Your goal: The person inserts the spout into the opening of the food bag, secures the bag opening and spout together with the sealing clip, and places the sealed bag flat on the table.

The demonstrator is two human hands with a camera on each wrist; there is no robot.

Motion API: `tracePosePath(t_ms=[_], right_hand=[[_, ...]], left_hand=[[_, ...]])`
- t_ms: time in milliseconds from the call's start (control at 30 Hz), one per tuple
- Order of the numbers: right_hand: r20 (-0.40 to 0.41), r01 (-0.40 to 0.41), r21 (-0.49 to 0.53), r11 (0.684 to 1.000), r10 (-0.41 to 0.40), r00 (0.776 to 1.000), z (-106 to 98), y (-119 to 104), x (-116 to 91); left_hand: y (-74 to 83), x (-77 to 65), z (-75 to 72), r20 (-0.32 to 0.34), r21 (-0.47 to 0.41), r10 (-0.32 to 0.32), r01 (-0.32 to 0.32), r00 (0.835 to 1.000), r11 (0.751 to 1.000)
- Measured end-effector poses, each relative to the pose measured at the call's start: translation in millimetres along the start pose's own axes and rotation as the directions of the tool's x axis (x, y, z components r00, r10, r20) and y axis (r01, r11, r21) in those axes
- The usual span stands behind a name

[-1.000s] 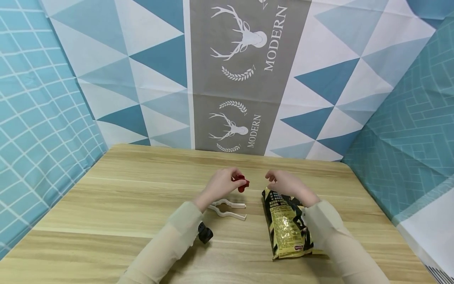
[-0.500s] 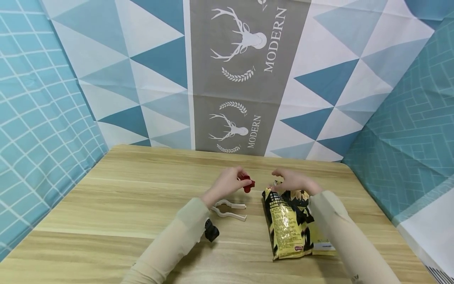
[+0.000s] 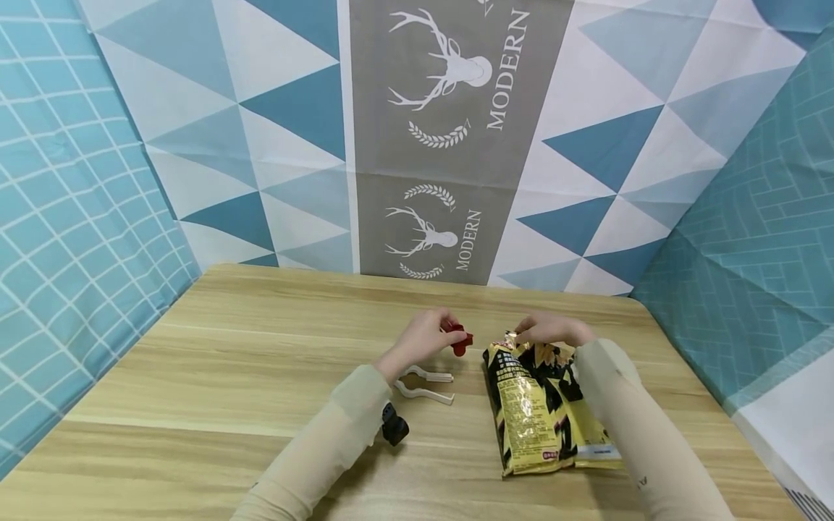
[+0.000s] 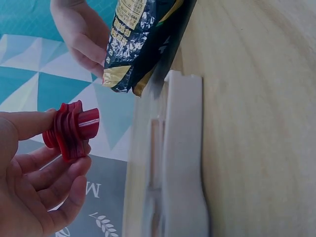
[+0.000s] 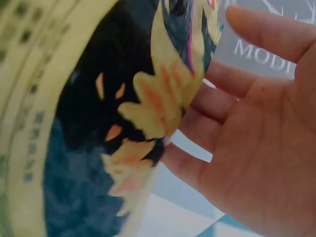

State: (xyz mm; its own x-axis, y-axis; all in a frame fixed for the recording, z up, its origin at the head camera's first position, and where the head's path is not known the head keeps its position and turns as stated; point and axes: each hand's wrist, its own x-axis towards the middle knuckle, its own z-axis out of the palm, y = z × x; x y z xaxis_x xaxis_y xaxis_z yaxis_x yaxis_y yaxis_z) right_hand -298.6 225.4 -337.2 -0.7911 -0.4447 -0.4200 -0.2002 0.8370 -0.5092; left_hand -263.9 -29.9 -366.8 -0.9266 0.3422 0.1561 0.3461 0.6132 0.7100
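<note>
My left hand (image 3: 422,339) pinches a small red plastic piece (image 4: 73,129) between thumb and fingers, above the table. That piece has ridged flanges and a short round spout. My right hand (image 3: 554,329) is at the far end of a yellow and black snack bag (image 3: 526,412), which lies on the table. In the right wrist view its fingers (image 5: 232,79) reach to the bag's printed edge, with the thumb spread away. A white plastic clip (image 4: 185,153) lies on the table beneath the left wrist, its two arms spread apart.
A black wrist camera (image 3: 394,427) hangs under the left sleeve, close over the wooden table (image 3: 260,362). Behind the table stands a patterned wall covering (image 3: 293,145), with blue coverings on both sides.
My left hand has shifted a little to the right with the red piece. The right hand has moved right along the bag's far end, and its fingers have lowered to it.
</note>
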Motion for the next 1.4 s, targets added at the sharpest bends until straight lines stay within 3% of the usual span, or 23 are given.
tracePosePath(t_ms=[133,433,967,1400], right_hand=[[0.027,0.006,0.114,0.993,-0.009,1.0,-2,10,-2],[0.04,0.094,0.13,0.987,-0.1,0.994,-1,5,-5],[-0.101,0.159,0.158,0.975,-0.144,0.984,7,-24,-14],[-0.176,0.202,0.125,0.971,-0.179,0.968,15,-42,-20]], left_hand=[[-1.3,0.0,3.5,0.017,-0.011,0.01,-0.01,1.0,1.0],[1.9,-0.5,4.5,0.018,-0.048,-0.013,0.014,1.0,0.999],[6.6,1.8,6.9,-0.064,-0.094,-0.002,-0.004,0.998,0.996],[12.9,3.6,8.6,-0.061,-0.117,0.01,-0.017,0.998,0.993]])
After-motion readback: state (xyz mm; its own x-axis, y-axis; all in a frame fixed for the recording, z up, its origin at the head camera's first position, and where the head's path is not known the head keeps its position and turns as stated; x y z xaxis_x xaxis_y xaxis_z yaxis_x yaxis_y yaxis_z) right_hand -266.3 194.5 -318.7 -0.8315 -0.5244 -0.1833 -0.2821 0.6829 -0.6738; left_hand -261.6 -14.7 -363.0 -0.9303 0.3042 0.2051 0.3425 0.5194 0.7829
